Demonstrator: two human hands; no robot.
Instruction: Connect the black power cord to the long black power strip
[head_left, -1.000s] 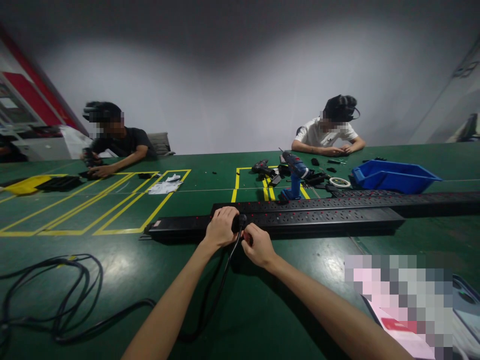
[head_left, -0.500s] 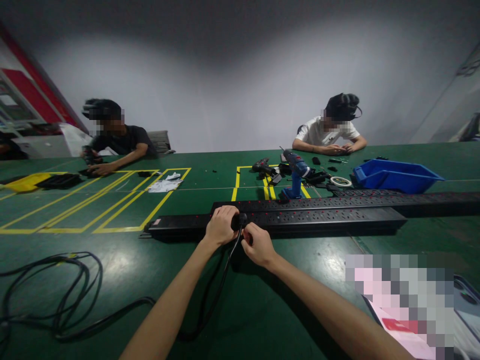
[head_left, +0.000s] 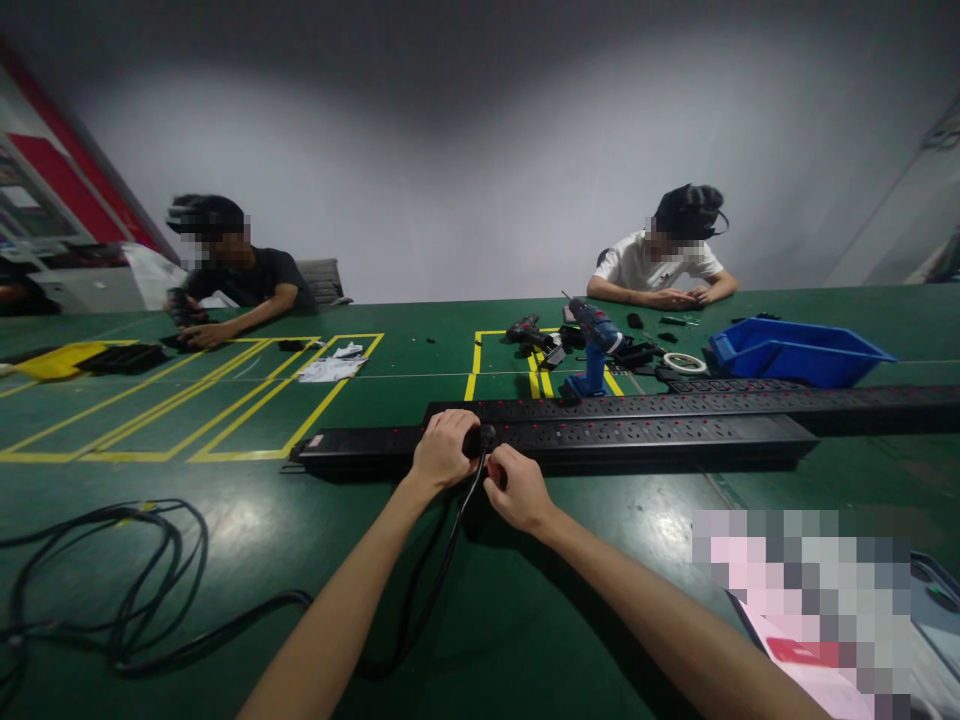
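A long black power strip [head_left: 600, 437] lies across the table in front of me. Near its left part a black plug [head_left: 486, 437] sits at its face, and a black cable [head_left: 459, 520] hangs from it toward me. My left hand [head_left: 446, 450] is closed around the plug from the left, its fingers over the strip's upper edge. Just right of the cable is my right hand [head_left: 517, 488], its fingers curled in a pinch close to the strip's front side. Whatever those right fingertips hold, if anything, is hidden.
Behind lies a second black strip [head_left: 862, 402]. Beyond it are a blue cordless drill [head_left: 594, 345], a darker drill [head_left: 525, 328], a tape roll [head_left: 685, 364] and a blue bin [head_left: 802, 350]. Coiled cable [head_left: 112, 590] lies at left. Two people sit across the green table [head_left: 247, 540].
Both hands keep nearly the same place and grip at the plug. The whole view has shifted very slightly.
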